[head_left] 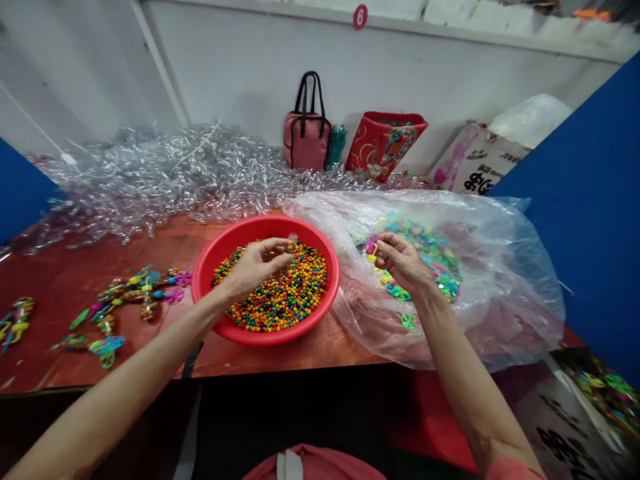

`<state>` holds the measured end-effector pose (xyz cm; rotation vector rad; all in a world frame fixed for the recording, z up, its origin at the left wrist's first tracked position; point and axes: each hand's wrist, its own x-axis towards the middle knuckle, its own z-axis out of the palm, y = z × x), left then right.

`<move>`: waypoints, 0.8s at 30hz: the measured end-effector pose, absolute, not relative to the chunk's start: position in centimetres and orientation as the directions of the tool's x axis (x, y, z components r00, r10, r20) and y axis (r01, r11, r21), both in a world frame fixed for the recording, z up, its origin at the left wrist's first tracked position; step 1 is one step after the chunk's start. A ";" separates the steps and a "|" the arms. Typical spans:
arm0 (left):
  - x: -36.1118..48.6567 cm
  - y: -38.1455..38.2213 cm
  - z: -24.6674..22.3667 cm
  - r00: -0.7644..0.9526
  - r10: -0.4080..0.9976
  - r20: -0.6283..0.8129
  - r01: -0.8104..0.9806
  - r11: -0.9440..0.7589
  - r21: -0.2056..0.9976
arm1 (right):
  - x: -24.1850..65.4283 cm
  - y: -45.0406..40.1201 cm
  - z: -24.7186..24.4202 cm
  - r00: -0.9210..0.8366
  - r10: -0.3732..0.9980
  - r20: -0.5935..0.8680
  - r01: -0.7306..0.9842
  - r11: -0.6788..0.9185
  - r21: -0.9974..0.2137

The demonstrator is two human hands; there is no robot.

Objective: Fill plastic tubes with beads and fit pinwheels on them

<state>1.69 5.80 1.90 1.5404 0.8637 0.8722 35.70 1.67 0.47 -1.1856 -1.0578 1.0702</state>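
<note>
Over a red basin (200, 293) of small multicoloured beads (280, 300), my left hand (257, 267) pinches a small clear tube (292, 238) with some beads in it. To the right, my right hand (403, 263) holds a small plastic piece, magenta and yellow (371, 248), between thumb and fingers. Beneath that hand, a clear plastic bag (490, 287) lies spread out with colourful plastic pieces (435, 247) in it. A green wheel-shaped piece (409, 321) is near the bag's front side. Several bead-filled tubes with coloured tops (147, 287) lie left of the basin.
A long heap of clear tubes (185, 167) runs along the back of the red table (310, 353). Behind are a pink handbag (307, 140), a red bag (373, 143) and a carton (467, 157). Blue panels (585, 200) stand at both sides. An open box with filled tubes (610, 393) is lower right.
</note>
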 end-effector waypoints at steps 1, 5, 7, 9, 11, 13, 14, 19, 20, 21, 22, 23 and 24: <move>1.9 4.7 1.8 0.482 0.874 0.070 0.038 -0.100 0.994 | 34.3 1.7 1.1 0.151 0.986 0.072 -0.086 0.086 -0.993; 2.9 1.3 1.6 0.563 0.826 0.013 -0.041 0.012 0.999 | 28.9 1.8 2.9 0.051 0.990 0.135 -0.112 0.140 -0.984; 3.0 0.4 1.5 0.566 0.824 0.016 -0.062 0.023 0.998 | 26.6 1.6 3.4 -0.009 0.989 0.151 -0.126 0.148 -0.981; 3.0 -0.1 1.2 0.550 0.835 0.028 -0.088 0.024 0.996 | 24.9 1.3 3.5 -0.069 0.984 0.164 -0.129 0.154 -0.980; 2.8 -0.4 1.0 0.541 0.841 0.036 -0.110 0.028 0.994 | 23.6 0.8 3.5 -0.113 0.976 0.186 -0.110 0.173 -0.979; 2.6 -0.6 0.7 0.523 0.851 0.041 -0.122 0.027 0.992 | 22.6 0.5 3.3 -0.136 0.965 0.223 -0.073 0.215 -0.974; 2.5 -0.7 0.6 0.516 0.856 0.041 -0.116 0.022 0.993 | 22.2 0.3 3.1 -0.142 0.959 0.244 -0.052 0.239 -0.970; 2.4 -0.4 0.6 0.487 0.872 0.042 -0.067 -0.010 0.998 | 21.0 0.6 2.5 -0.111 0.943 0.312 0.052 0.319 -0.946; 2.4 -0.3 0.5 0.482 0.876 0.035 -0.066 -0.004 0.998 | 20.9 0.9 2.3 -0.077 0.944 0.322 0.057 0.327 -0.943; 2.4 -0.2 0.5 0.474 0.880 0.024 -0.066 0.008 0.998 | 20.9 1.1 2.2 -0.031 0.942 0.333 0.051 0.335 -0.941; 2.3 -0.1 0.4 0.466 0.884 0.013 -0.066 0.020 0.998 | 20.9 1.4 2.1 0.019 0.939 0.343 0.037 0.342 -0.939; 2.3 -0.1 0.3 0.460 0.888 0.005 -0.065 0.027 0.998 | 20.9 1.7 2.0 0.063 0.934 0.350 0.020 0.350 -0.937; 2.2 -0.1 0.2 0.456 0.890 0.002 -0.064 0.030 0.998 | 21.0 1.9 1.9 0.092 0.931 0.353 0.002 0.354 -0.935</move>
